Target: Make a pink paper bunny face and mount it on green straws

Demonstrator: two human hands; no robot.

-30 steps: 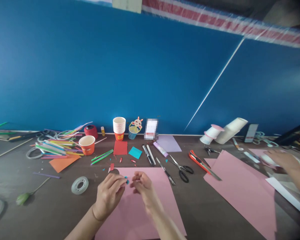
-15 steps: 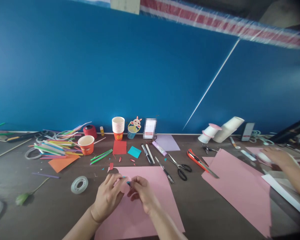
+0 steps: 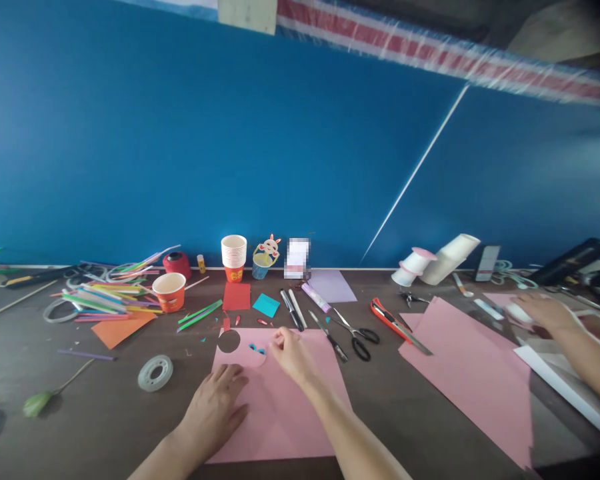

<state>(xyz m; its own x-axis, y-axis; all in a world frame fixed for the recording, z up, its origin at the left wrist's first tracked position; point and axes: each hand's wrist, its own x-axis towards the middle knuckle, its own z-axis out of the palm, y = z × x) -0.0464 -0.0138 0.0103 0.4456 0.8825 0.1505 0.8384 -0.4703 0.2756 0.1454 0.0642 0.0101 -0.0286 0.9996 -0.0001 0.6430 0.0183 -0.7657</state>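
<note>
A pink paper sheet lies before me, with a round hole near its upper left corner. On it rests a small pink paper cutout bearing two blue paper pieces. My left hand lies on the sheet's left side, fingers stretched and holding nothing. Just right of the cutout is my right hand, its fingertips pressed together; whatever they hold, if anything, is hidden. Above the sheet are red paper bits, a red square and a blue paper square.
Black-handled scissors, a craft knife and an orange cutter lie to the right. More pink sheets sit beyond, near another person's hand. Leftward are a tape roll, paper cups and colored strips.
My hands have moved apart: the left back toward me, the right slightly up and rightward. The pink cutout with its blue pieces, formerly between my fingers, now lies on the sheet.
</note>
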